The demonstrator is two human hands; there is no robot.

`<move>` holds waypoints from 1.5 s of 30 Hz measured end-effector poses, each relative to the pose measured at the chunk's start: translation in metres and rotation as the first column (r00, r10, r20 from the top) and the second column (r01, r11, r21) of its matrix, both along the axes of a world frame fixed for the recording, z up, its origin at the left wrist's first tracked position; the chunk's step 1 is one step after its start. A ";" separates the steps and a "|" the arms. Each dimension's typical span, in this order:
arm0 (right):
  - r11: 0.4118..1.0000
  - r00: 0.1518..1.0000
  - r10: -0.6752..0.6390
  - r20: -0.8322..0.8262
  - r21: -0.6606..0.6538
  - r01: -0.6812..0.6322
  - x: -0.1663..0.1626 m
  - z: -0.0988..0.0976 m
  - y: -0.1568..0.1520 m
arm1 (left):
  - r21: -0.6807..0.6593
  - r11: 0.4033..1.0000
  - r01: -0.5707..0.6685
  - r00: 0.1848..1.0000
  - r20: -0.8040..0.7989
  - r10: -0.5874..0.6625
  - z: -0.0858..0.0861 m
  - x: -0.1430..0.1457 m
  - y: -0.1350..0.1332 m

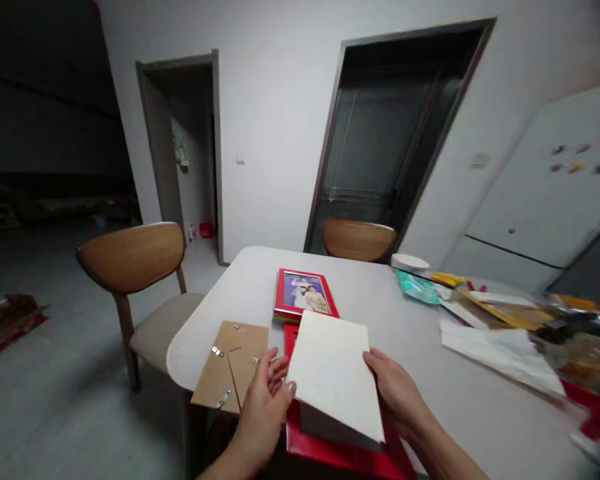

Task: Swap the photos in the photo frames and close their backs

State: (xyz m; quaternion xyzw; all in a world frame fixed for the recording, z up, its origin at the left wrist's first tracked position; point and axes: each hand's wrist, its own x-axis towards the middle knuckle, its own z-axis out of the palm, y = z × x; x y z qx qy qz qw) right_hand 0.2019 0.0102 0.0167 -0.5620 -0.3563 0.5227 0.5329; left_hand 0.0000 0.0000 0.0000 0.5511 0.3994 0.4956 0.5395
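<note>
A blank white rectangular sheet (335, 373), stiff-looking and slightly tilted, is held over a red picture frame (310, 443) at the front of the table. My right hand (397, 390) grips its right edge, thumb on top. On the opposite edge, my left hand (267, 407) is closed with the thumb against the sheet's lower left side. The sheet hides most of the frame beneath it. Left of my left hand lies a brown backing board (213, 373) with small metal clips. Just beyond the sheet is a red-framed photo (307, 293) lying face up.
The white table (375, 287) has rounded corners. Along its right side are a teal packet (417, 287), a white bowl (410, 262), white paper (495, 350) and blurred clutter. Wooden chairs stand at the left (135, 257) and the far side (359, 239).
</note>
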 end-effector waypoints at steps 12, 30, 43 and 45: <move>0.996 0.874 0.078 0.479 -0.064 -0.054 0.017 -0.025 0.031 | 0.175 0.893 0.416 0.609 -0.782 -0.130 -0.003 0.005 -0.016; 0.990 0.036 0.135 0.990 -0.133 -0.036 0.008 -0.021 0.016 | 0.266 0.826 0.498 0.565 -0.821 -0.077 -0.012 -0.016 -0.013; 0.839 0.254 0.070 0.965 0.081 -0.539 -0.124 -0.007 -0.001 | 0.449 0.887 0.106 0.330 -0.857 0.394 -0.049 -0.117 0.019; 0.841 0.249 0.066 0.966 0.081 -0.534 -0.142 -0.015 0.000 | 0.467 0.879 0.094 0.344 -0.844 0.412 -0.049 -0.119 0.020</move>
